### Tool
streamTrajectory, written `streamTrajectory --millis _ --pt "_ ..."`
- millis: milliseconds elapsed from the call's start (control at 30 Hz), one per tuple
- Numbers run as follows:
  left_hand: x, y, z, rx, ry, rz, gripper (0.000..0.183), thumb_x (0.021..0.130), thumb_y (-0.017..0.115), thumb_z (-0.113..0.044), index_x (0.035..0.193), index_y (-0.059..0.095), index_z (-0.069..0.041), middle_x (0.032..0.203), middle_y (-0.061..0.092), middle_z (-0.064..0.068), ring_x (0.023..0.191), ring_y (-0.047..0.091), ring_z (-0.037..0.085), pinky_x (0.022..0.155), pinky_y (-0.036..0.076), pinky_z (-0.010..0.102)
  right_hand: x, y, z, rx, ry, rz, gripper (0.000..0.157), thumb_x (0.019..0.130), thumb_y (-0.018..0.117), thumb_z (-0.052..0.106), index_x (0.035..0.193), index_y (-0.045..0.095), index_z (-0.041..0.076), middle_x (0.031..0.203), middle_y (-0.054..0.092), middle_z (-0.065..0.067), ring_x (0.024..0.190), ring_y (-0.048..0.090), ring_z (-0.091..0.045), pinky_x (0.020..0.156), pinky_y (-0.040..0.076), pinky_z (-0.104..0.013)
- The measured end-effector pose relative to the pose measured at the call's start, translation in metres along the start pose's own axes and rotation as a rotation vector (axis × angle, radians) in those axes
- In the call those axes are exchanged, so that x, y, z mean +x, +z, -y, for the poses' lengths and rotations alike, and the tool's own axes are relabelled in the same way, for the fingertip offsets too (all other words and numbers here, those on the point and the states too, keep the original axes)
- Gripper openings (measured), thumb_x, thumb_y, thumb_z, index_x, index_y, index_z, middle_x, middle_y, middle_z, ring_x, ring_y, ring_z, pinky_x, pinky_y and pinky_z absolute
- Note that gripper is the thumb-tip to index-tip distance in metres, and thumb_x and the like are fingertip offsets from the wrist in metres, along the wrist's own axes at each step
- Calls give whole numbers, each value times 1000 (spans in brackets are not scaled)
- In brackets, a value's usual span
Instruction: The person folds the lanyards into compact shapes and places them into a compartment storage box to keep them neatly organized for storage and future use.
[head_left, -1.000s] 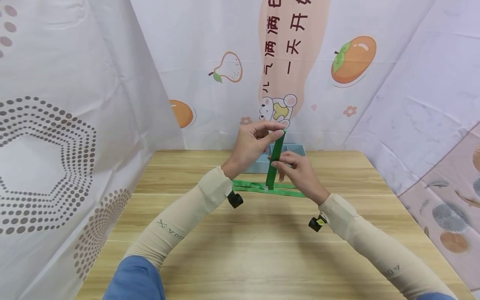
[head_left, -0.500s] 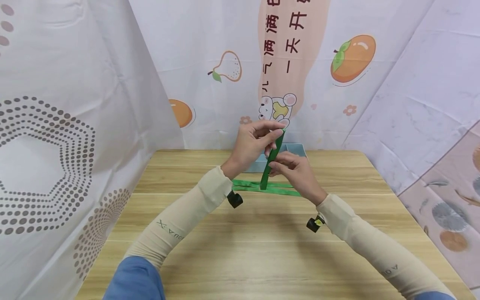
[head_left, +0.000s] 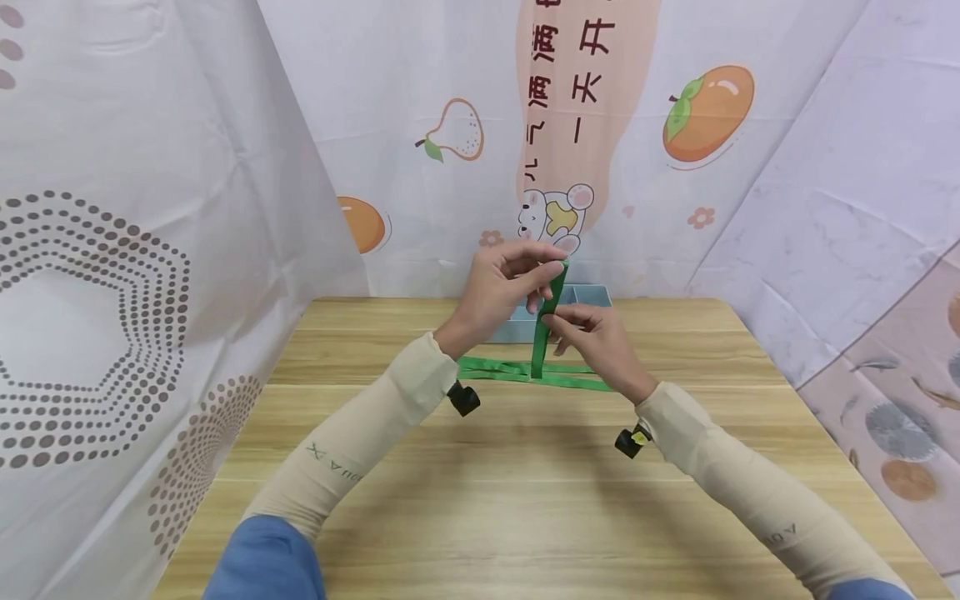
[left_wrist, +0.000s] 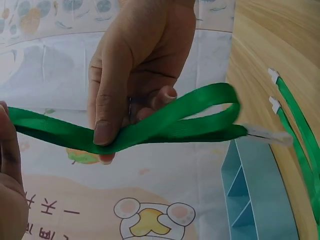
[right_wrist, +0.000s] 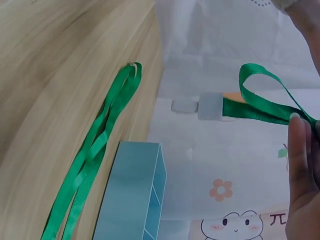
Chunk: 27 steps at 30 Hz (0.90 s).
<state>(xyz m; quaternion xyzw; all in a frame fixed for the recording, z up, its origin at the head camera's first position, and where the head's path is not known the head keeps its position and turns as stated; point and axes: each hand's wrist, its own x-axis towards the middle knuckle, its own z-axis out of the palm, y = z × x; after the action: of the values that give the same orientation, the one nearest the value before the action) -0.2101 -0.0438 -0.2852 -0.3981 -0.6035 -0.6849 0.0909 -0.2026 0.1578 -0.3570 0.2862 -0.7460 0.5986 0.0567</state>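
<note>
A green lanyard (head_left: 540,350) hangs folded above the table between the two hands. My left hand (head_left: 502,287) pinches its upper end between thumb and fingers. Lower down, my right hand (head_left: 596,337) pinches the strap between thumb and index finger, as the left wrist view also shows. Below that grip, the strap forms a loop (left_wrist: 210,102). Beside the loop hangs the lanyard's pale clip (right_wrist: 210,106). More green lanyard straps (head_left: 495,369) lie across the table behind the hands, with white end pieces (left_wrist: 274,105). My hands partly hide these straps.
A light blue divided box (head_left: 517,332) stands at the table's back edge, partly behind the hands. The wooden table (head_left: 480,500) reaches toward the body. Printed cloth (head_left: 420,75) hangs behind and at both sides.
The hanging lower end of the lanyard swung left, then back right a little. Both hands keep their pinch, and the right hand has shifted only slightly.
</note>
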Motion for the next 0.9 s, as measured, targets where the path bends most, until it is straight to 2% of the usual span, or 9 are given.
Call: streamTrajectory --millis 167,300,433,533,667,800,900 --pt "-17 -4 -3 -5 -84 36 15 100 68 -4 111 72 5 88 70 17 71 61 32 67 55 35 6 -8 5 -13 54 -64 23 103 66 14 119 75 1 94 73 -22 78 68 -26 67 60 -39" --pt "-32 -6 -2 33 -157 22 11 99 71 -11 104 75 -2 91 72 15 80 66 34 76 58 41 9 -12 19 -20 58 -108 24 102 67 10 118 74 -5 94 72 -23 81 67 -31 66 60 -41" --pt "-43 -7 2 45 -246 -16 12 98 73 -16 103 75 -6 93 71 12 82 66 31 77 57 39 9 -14 36 -24 30 -127 23 101 66 6 117 72 -9 91 73 -21 77 67 -25 64 59 -38" --pt "-49 -8 6 15 -326 -58 13 96 76 -15 105 75 -5 100 71 11 84 66 27 78 57 34 12 -18 31 -18 22 -145 22 101 66 5 117 72 -9 90 74 -16 75 67 -16 62 59 -35" --pt "-54 -6 11 -56 -458 -98 23 92 79 -7 114 74 -4 108 72 11 92 69 28 86 58 36 17 -24 18 6 16 -164 23 100 67 6 119 73 -5 90 74 -12 73 66 -16 61 58 -32" --pt "-57 -2 19 -60 -583 -95 37 91 79 -5 127 71 -6 103 74 13 96 71 30 93 56 39 20 -25 19 25 -13 -174 23 100 71 12 118 75 -2 88 73 -13 71 66 -20 60 58 -31" --pt "-58 1 27 -28 -625 -80 40 92 78 -5 131 70 -6 100 74 13 94 72 26 94 55 38 21 -24 20 26 -30 -179 24 99 72 16 116 76 0 88 73 -14 71 66 -21 60 58 -30"
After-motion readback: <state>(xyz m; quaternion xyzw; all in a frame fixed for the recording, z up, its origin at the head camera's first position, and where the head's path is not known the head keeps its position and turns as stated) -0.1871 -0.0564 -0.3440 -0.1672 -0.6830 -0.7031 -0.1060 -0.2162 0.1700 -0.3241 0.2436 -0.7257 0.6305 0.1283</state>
